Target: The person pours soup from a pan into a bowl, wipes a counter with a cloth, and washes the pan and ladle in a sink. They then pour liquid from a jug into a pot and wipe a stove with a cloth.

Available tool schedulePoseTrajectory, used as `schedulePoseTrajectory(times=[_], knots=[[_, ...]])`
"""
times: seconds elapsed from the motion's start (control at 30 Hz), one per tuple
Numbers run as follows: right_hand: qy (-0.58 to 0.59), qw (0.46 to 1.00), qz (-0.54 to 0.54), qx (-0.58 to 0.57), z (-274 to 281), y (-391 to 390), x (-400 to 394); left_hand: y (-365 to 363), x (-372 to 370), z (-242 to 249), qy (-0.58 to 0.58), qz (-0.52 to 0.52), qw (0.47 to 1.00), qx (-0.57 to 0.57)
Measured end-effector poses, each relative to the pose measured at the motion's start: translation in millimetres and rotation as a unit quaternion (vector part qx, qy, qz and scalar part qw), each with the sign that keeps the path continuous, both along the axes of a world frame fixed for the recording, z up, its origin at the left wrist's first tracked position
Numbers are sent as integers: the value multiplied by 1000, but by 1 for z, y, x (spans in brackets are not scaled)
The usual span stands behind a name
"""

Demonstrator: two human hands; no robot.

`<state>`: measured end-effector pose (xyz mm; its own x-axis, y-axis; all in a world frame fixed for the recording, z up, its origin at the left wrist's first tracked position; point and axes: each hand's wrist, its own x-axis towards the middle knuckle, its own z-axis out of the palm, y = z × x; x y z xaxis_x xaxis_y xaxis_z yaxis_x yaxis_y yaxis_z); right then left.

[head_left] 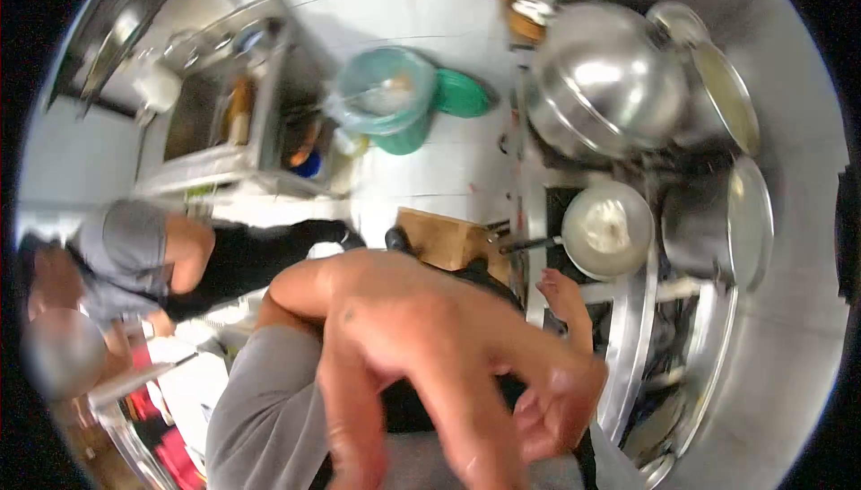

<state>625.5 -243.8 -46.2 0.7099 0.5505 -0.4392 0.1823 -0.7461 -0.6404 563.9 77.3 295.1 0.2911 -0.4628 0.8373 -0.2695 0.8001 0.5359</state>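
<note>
My left hand (439, 338) is raised close to the camera and fills the lower middle of the view. Its fingers are spread and point downward, slightly blurred, with nothing seen in them. Farther down, my right hand (562, 297) is near the stove's front edge, its fingers apart and holding nothing visible. Just beyond it is a frying pan (583, 252) with a dark handle, set on the stove. A white substance (605, 225) lies in the pan.
A large steel bowl (619, 69) and deep pots (708, 221) crowd the stove. A green lined bin (399, 136) stands on the tiled floor near a steel sink (193, 136). Another person (130, 243) in a grey shirt is at the left.
</note>
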Motion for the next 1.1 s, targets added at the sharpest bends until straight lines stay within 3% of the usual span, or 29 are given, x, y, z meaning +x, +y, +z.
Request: schedulePoseTrajectory(times=[0.07,0.13,0.23,0.27,0.3,0.33,0.4,0.43,0.47,0.8,0.9,1.03,1.07,1.1], knots=[[-38,995,88,14,-5,22,10,21,-4,-13,42,113,993,7],[22,991,103,-84,8,52,16,50,-6,-11,65,254,954,144],[45,989,110,-87,43,134,18,69,21,1,-34,364,899,242],[60,988,110,-94,48,163,19,73,34,12,-89,404,867,276],[73,986,127,-76,35,178,24,59,32,46,-118,460,774,419],[89,984,143,-61,16,188,32,55,43,68,-138,469,728,480],[81,975,203,-35,-11,224,39,71,75,80,-125,458,700,534],[72,971,225,-29,13,262,25,82,89,81,-111,452,695,547],[90,965,243,-33,-17,271,31,98,100,77,-90,453,700,545],[83,963,256,-20,-9,394,56,198,137,49,-42,393,725,564],[83,963,255,6,-8,437,70,245,146,23,24,382,733,562],[74,956,278,57,-1,516,94,332,106,-26,209,345,778,481],[74,954,285,63,1,546,98,361,90,-57,162,375,811,419],[70,948,295,100,7,579,105,391,55,-60,221,397,798,396]])
